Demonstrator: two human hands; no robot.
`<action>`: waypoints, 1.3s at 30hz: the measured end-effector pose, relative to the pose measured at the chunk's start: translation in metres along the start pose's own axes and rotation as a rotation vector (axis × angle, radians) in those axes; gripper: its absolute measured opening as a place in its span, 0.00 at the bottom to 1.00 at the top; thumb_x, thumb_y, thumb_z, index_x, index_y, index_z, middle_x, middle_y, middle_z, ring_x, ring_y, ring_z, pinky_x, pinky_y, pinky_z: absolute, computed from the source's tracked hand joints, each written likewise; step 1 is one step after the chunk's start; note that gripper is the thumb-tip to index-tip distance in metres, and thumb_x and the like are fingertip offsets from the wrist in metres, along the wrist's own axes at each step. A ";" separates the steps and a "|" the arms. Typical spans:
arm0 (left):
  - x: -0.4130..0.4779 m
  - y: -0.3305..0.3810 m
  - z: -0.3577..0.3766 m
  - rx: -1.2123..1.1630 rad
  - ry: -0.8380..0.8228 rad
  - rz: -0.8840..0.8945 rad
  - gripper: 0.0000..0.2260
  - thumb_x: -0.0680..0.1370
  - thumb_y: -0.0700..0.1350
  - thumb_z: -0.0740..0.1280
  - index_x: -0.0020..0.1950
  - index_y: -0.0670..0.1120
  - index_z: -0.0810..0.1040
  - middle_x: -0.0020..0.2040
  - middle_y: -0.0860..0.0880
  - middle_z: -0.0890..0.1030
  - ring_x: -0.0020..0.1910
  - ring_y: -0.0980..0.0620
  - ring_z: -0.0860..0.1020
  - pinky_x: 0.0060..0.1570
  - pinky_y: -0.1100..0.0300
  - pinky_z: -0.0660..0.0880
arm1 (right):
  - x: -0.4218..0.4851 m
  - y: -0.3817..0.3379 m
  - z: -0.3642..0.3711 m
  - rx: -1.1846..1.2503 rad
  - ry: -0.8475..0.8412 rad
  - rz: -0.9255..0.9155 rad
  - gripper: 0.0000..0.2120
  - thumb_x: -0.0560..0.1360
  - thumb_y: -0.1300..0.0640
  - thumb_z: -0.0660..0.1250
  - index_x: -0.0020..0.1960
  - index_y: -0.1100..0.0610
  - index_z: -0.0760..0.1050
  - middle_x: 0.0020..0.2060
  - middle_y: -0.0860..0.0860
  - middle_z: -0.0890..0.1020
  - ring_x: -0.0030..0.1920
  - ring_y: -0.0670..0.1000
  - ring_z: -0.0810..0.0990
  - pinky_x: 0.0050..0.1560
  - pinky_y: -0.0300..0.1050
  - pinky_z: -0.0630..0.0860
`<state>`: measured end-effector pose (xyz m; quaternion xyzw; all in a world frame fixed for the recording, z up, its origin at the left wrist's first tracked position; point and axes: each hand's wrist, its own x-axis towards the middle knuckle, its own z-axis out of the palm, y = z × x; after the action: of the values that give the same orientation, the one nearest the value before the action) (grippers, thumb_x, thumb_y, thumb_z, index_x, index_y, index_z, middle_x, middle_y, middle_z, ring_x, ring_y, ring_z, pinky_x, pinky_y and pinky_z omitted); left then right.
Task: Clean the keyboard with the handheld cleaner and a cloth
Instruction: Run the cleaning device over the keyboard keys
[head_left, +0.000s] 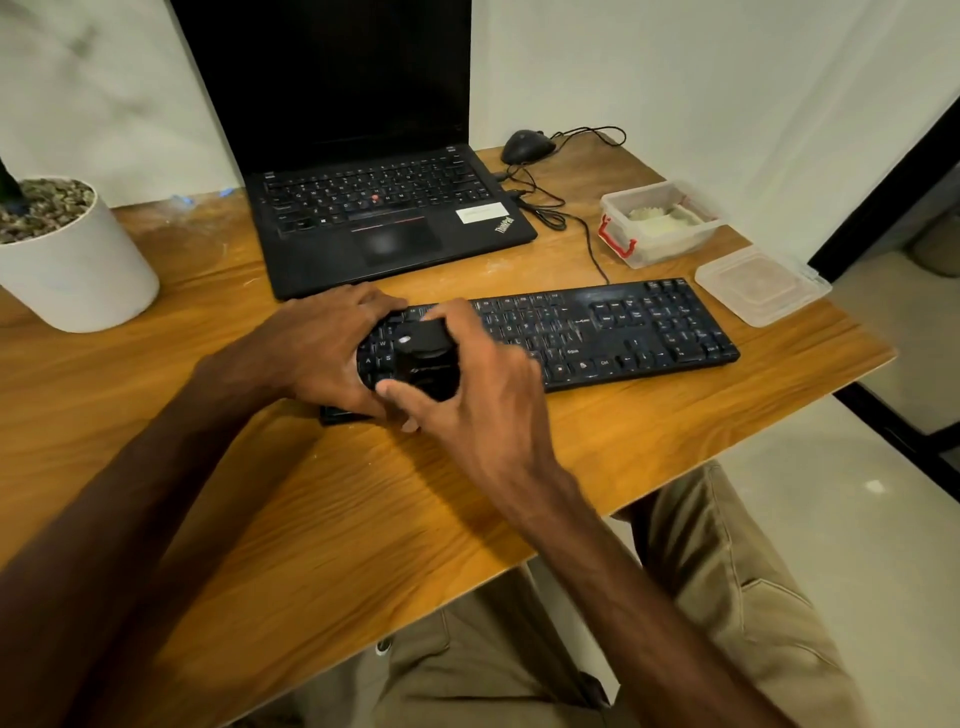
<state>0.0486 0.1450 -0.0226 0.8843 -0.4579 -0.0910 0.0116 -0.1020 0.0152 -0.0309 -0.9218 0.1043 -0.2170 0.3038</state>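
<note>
Both forearms (156, 519) reach across the table (337, 545) to the left end of the keyboard (623, 332), where the small black cleaner (426, 358) is over the keys. My right hand (483, 384) wraps it from the right, thumb on its near end. My left hand (322, 348) curls round its other side, I'd judge to steady it. A clear box (660, 223) further back holds something pale, maybe the cloth, though I can't tell

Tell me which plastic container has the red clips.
The open box nearer the laptop; the flat clear one at the table edge has none.
</note>
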 end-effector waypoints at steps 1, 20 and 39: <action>0.000 0.000 0.000 -0.004 0.007 0.010 0.56 0.54 0.80 0.66 0.78 0.53 0.65 0.69 0.52 0.74 0.65 0.49 0.75 0.51 0.54 0.72 | -0.002 -0.003 0.004 0.012 -0.008 -0.019 0.30 0.72 0.43 0.77 0.67 0.51 0.69 0.55 0.50 0.84 0.51 0.51 0.85 0.45 0.44 0.84; 0.000 -0.001 0.001 0.033 -0.020 -0.043 0.67 0.50 0.88 0.60 0.81 0.53 0.59 0.74 0.52 0.70 0.69 0.49 0.72 0.66 0.45 0.74 | -0.006 0.015 -0.013 -0.057 0.060 -0.018 0.29 0.72 0.43 0.77 0.66 0.53 0.70 0.53 0.50 0.84 0.49 0.51 0.85 0.42 0.39 0.80; -0.032 -0.034 0.024 -0.201 0.092 -0.101 0.62 0.56 0.85 0.66 0.83 0.57 0.54 0.82 0.54 0.62 0.77 0.51 0.65 0.71 0.51 0.65 | -0.004 0.030 -0.021 0.204 -0.044 0.029 0.29 0.71 0.41 0.76 0.65 0.49 0.69 0.52 0.43 0.79 0.50 0.46 0.83 0.42 0.37 0.83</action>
<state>0.0542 0.1921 -0.0449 0.9040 -0.4001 -0.0960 0.1166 -0.1171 -0.0187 -0.0349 -0.8891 0.0882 -0.2020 0.4011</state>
